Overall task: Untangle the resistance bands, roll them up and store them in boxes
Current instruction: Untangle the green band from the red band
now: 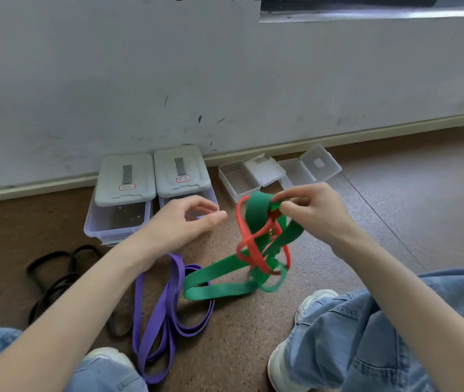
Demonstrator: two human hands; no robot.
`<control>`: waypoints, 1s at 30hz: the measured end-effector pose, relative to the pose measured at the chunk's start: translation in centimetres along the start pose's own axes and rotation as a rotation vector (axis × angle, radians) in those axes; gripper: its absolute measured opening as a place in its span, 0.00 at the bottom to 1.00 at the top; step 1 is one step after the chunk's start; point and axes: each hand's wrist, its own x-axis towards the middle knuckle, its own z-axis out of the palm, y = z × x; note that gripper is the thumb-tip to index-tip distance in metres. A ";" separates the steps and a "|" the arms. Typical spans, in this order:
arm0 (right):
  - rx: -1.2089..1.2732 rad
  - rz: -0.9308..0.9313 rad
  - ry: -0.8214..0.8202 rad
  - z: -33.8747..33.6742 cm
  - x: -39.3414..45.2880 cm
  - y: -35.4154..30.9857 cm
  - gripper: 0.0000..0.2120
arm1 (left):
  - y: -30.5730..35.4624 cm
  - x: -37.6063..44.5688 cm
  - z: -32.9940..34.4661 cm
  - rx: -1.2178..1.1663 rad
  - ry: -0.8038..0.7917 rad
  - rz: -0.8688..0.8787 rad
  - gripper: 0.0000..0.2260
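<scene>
My right hand pinches the top of a wide green band that hangs tangled with a thin red band; the green loops trail down to the floor. To the left of the tangle, my left hand hovers with fingers apart and holds nothing. A purple band lies loose on the floor below it. Further left lies a black band. Two large boxes with grey lids slid back stand by the wall. Two small open white boxes stand to their right.
The brown floor meets a grey wall with a pale skirting board behind the boxes. My legs in blue jeans and white shoes frame the bands on both sides near the bottom edge.
</scene>
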 end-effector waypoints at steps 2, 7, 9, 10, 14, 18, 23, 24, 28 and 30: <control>-0.025 -0.163 -0.009 0.2 -0.3 -0.3 0.11 | 0.2 0.3 1.0 -0.045 -0.008 0.017 0.19; 0.360 -0.276 -0.084 0.6 -0.4 -1.2 0.16 | 0.5 0.6 5.1 -0.391 -0.200 -0.010 0.16; 0.572 -0.248 -0.041 0.3 -0.3 -1.3 0.15 | -0.1 1.1 5.5 -0.213 -0.118 0.078 0.15; 0.654 -0.232 -0.019 0.2 -0.2 -1.2 0.15 | -0.4 1.3 5.5 -0.085 -0.113 0.108 0.13; 0.827 -0.194 0.047 -0.5 -0.1 -1.2 0.16 | -2.8 1.8 4.5 0.314 -0.282 -0.039 0.10; 0.791 -0.191 -0.027 -0.2 -0.4 -1.6 0.15 | -2.3 1.8 3.9 0.108 -0.254 0.028 0.13; 0.970 -0.186 -0.194 0.3 -0.9 -1.8 0.15 | -1.5 1.3 6.0 -0.173 -0.324 0.105 0.18; 0.962 -0.180 -0.155 0.2 -0.9 -1.7 0.15 | -1.4 1.1 5.9 -0.095 -0.311 0.097 0.16; 0.587 -0.155 0.064 -1.1 -0.1 -0.7 0.16 | 0.2 1.1 3.6 0.071 -0.073 0.145 0.03; 0.240 -0.147 0.048 -1.9 0.5 -0.4 0.13 | 1.9 0.6 2.6 0.240 0.152 0.312 0.07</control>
